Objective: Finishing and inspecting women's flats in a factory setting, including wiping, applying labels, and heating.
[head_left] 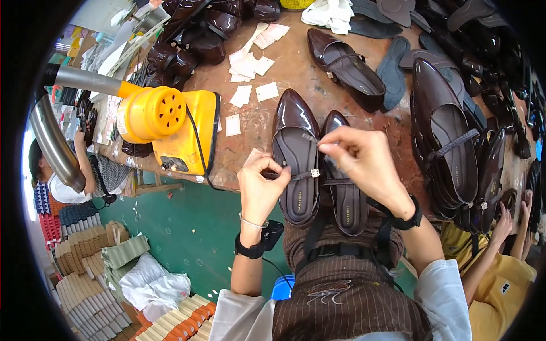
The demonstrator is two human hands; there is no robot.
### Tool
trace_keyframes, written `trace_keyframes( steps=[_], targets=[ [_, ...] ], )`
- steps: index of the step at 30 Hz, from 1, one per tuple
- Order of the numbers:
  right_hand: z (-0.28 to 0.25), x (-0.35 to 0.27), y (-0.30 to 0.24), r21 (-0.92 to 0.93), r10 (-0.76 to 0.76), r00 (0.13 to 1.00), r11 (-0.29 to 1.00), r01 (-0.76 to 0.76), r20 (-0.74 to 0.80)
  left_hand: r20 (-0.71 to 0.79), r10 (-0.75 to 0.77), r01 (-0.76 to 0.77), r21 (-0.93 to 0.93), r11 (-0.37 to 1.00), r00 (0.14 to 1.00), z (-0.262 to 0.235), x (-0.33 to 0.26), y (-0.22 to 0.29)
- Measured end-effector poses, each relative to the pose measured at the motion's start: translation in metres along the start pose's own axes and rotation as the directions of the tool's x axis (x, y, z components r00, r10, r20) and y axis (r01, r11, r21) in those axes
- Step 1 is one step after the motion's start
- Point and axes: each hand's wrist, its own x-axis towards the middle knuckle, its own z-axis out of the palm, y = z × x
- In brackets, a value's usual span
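Observation:
A glossy dark brown pointed shoe lies at the table's near edge, toe away from me. Its braided strap carries a small jewelled buckle. My left hand pinches the strap at the shoe's left side. My right hand holds a short, thin dark strip between thumb and finger, above the shoe's opening. I cannot make out whether that strip belongs to the strap. Close on the right lies the matching shoe, partly hidden under my right hand.
Left stands a yellow blower-like machine with a cable and metal tube. Paper cards lie beyond the shoe. Another shoe and grey insoles are farther back. Stacked shoes fill the right. Co-workers sit at both sides.

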Motion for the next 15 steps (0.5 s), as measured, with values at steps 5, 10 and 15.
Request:
trace_keyframes(
  steps=[5, 10, 15],
  targets=[
    [0.026, 0.011, 0.016, -0.291, -0.102, 0.981, 0.945, 0.147, 0.166, 0.060, -0.074, 0.079, -0.096, 0.992, 0.995, 0.005, 0.001, -0.001],
    [0.041, 0.018, 0.020, -0.407, -0.099, 0.963, 0.892, 0.198, 0.251, -0.005, -0.109, 0.105, -0.208, 0.973, 0.994, 0.009, 0.001, -0.016],
    [0.042, 0.029, 0.017, -0.452, -0.111, 0.946, 0.857, 0.247, 0.306, -0.033, -0.087, 0.075, -0.282, 0.957, 0.996, 0.011, 0.004, -0.022]
  ],
)
